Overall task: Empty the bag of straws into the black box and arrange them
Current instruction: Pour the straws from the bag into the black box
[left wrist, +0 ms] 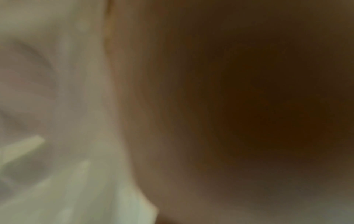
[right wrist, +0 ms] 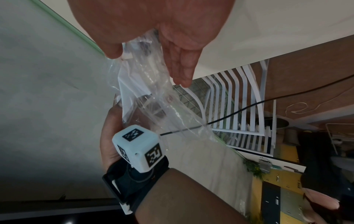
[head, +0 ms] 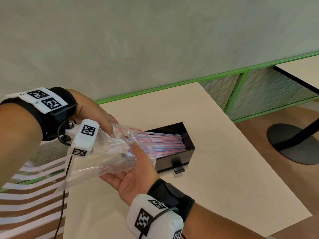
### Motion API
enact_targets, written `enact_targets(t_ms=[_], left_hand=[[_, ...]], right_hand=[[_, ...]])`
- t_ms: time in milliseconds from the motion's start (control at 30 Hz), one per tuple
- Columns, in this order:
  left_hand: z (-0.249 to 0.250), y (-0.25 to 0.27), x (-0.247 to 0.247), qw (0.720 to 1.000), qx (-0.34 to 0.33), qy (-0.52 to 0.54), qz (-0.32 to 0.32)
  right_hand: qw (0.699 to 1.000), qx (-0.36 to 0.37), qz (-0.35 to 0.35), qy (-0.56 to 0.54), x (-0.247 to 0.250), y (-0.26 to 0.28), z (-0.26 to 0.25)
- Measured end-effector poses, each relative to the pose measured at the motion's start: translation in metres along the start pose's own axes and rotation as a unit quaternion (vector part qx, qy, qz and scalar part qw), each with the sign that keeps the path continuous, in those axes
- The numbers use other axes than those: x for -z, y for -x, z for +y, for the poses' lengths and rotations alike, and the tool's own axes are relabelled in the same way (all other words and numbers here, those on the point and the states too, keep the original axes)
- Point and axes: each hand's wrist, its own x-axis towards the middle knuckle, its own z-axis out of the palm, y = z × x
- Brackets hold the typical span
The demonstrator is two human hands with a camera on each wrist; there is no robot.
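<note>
A clear plastic bag [head: 110, 152] is held tilted, with its mouth over the near left end of the black box [head: 188, 135]. Red and blue striped straws [head: 165, 142] lie lengthwise in the box. My left hand [head: 103, 121] grips the bag from above, fingers curled over it. My right hand [head: 134, 169] lies palm up under the bag, its thumb pinching the bag's rim. In the right wrist view the bag [right wrist: 153, 94] runs between my right hand [right wrist: 172, 37] and my left hand [right wrist: 111, 124]. A white slip shows inside the bag. The left wrist view is blurred, with the bag [left wrist: 57, 106] close to the lens.
The box stands on a beige table [head: 224, 178], a small black tab on its near side. A green-framed rail [head: 172, 85] runs along the wall behind. A round black table base [head: 291, 144] is on the floor at right. A white slatted chair [head: 31, 187] is at left.
</note>
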Motion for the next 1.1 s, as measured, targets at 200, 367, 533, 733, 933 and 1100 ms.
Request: enact_targets(t_ms=[200,367,533,733,933,1100], left_hand=[[-0.029,0.014,0.001,0.999,-0.033,0.007,-0.018],[-0.037,0.031,-0.004,1.0,0.003,0.0,-0.013],[-0.074,0.042,-0.008,0.999,0.029,-0.046,0.006],[-0.123,0.053,-0.018,1.0,0.002,-0.012,0.007],[-0.156,0.08,-0.054,0.988,-0.084,0.09,0.092],[-0.199,0.081,-0.146,0.904,-0.173,0.265,0.288]], right_hand=[[1.0,-0.015,-0.011,0.005,-0.005,0.0,0.018],[0.999,-0.029,-0.028,0.014,-0.009,0.008,0.03],[0.996,-0.072,-0.054,0.027,-0.013,0.011,0.046],[0.994,-0.082,-0.062,0.046,-0.019,0.009,0.072],[0.979,-0.021,-0.081,0.188,0.0,0.005,0.078],[0.93,0.067,-0.117,0.342,0.03,0.007,0.067]])
